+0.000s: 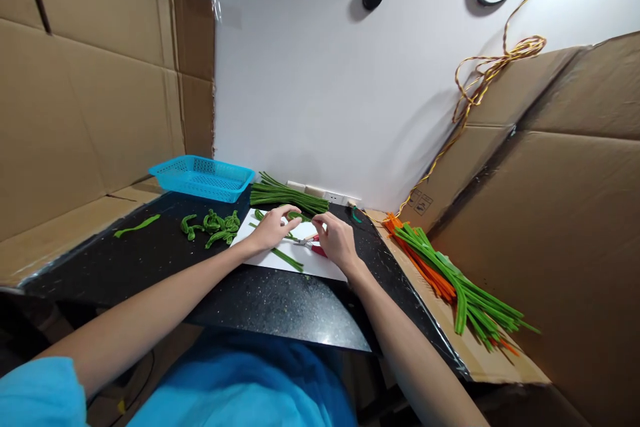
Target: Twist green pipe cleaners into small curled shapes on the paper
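Observation:
Over a white sheet (267, 261) on the black table, my left hand (270, 230) and my right hand (338, 240) face each other. A green pipe cleaner (304, 217), curved at the left end, spans the gap between them. Fingers of both hands are pinched on it. Under my hands lie red-handled pliers (317, 250), partly covered by the right hand. A straight green pipe cleaner piece (288, 259) rests on the sheet near its front edge. Other green bits beside my left hand are partly hidden.
Behind the sheet lies a bundle of dark green pipe cleaners (285, 196). Twisted green pieces (220, 225) and a blue basket (200, 183) are at the left. Orange stems (425, 267) and lighter green stems (450, 273) lie right, beside a cardboard wall (560, 227).

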`<action>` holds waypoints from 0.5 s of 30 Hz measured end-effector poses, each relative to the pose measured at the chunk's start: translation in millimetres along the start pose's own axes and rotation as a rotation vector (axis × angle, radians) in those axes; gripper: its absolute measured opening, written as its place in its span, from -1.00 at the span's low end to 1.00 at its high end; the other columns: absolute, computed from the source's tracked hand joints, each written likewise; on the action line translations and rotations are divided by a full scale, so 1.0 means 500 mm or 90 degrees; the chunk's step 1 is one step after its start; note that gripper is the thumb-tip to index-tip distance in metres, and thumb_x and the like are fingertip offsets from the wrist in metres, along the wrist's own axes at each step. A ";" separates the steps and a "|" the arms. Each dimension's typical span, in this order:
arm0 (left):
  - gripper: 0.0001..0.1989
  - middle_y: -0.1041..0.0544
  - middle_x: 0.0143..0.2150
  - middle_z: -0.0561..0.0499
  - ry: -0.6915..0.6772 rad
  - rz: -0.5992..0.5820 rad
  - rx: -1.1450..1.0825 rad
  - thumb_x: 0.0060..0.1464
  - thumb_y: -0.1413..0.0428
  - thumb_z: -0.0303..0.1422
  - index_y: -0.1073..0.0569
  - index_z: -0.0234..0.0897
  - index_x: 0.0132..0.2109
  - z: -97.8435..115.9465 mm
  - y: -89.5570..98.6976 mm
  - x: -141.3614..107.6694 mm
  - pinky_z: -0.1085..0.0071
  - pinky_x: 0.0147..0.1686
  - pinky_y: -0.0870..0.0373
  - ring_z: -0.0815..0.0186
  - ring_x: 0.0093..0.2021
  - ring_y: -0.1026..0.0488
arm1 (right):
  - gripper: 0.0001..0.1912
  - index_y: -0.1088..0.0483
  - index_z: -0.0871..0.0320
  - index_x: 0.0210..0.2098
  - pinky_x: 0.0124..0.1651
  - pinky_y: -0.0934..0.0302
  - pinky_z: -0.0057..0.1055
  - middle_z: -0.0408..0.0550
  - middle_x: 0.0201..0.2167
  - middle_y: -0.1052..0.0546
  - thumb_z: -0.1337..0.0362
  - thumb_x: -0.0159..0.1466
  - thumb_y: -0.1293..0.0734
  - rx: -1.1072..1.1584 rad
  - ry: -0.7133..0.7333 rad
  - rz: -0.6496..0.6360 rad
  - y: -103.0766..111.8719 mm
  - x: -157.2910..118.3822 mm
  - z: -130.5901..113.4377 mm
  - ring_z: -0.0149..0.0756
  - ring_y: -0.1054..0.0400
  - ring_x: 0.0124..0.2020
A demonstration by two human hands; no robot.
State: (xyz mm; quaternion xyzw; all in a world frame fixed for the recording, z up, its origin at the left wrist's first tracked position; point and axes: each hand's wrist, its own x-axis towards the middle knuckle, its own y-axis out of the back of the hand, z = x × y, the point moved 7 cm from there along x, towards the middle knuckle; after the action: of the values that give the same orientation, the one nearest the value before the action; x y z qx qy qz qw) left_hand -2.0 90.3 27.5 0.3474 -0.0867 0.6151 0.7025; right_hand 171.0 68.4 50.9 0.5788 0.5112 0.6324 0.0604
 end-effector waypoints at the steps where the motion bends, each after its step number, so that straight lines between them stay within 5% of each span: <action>1: -0.65 -0.58 -0.30 -0.04 0.033 -0.002 -0.050 0.25 -0.14 -0.11 -0.50 -0.32 -0.05 -0.010 -0.001 0.002 0.47 -0.51 -0.32 0.39 -0.51 -0.40 | -0.78 -0.56 0.06 -0.20 -0.31 -0.15 -0.43 -0.09 -0.22 -0.65 0.30 0.45 -0.26 0.005 -0.005 0.009 0.005 0.001 0.004 -0.31 -0.45 -0.38; 7: -0.63 -0.44 -0.46 0.09 0.124 -0.063 -0.198 0.22 -0.18 -0.07 -0.40 -0.32 -0.29 -0.022 -0.019 0.003 0.56 -0.67 -0.16 0.51 -0.67 -0.28 | -0.78 -0.55 0.07 -0.21 -0.30 -0.17 -0.41 -0.08 -0.23 -0.64 0.29 0.44 -0.25 0.024 0.024 -0.011 0.011 0.004 0.004 -0.33 -0.41 -0.42; 15: -0.56 -0.60 -0.30 -0.09 0.151 -0.069 -0.312 0.19 -0.23 0.00 -0.43 -0.35 -0.19 -0.009 -0.036 -0.001 0.55 -0.77 -0.17 0.44 -0.67 -0.42 | -0.68 -0.46 0.12 -0.10 -0.43 -0.24 -0.42 -0.08 -0.38 -0.55 0.00 0.37 -0.33 0.294 -0.100 0.037 0.023 0.007 -0.006 -0.33 -0.37 -0.51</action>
State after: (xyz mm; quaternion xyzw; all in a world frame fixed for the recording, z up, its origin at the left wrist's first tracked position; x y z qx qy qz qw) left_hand 12.9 92.7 17.0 0.0967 -0.1314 0.5737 0.8026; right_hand 173.7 63.4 62.0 0.6389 0.6192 0.4535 -0.0521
